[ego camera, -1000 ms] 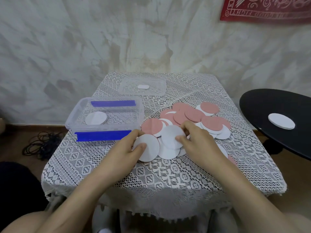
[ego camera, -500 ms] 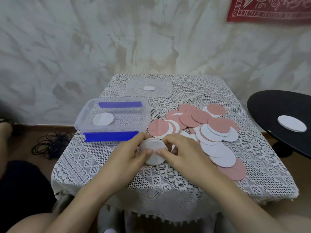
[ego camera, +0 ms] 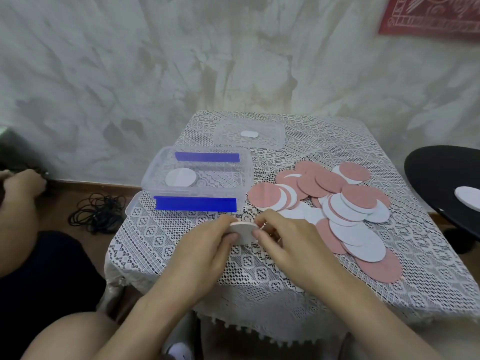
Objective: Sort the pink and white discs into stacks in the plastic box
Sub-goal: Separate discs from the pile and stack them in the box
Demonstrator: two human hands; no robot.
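A small stack of white discs [ego camera: 243,232] stands tilted on the lace cloth near the table's front, pinched between both hands. My left hand [ego camera: 207,245] grips its left edge and my right hand [ego camera: 283,237] grips its right edge. Behind them is the clear plastic box [ego camera: 249,165] with blue clips; one white disc [ego camera: 181,177] lies inside at its left. A loose pile of pink and white discs [ego camera: 337,203] spreads over the table's right half.
The box's clear lid [ego camera: 270,126] lies at the table's back with a white oval on it. A black round table [ego camera: 441,183] at the right carries a white disc [ego camera: 468,198]. Black cables [ego camera: 98,211] lie on the floor at left; another person's hand [ego camera: 23,180] shows at far left.
The white discs that lay spread under both hands have been gathered into one stack and lifted onto edge between my hands. The view has shifted left.
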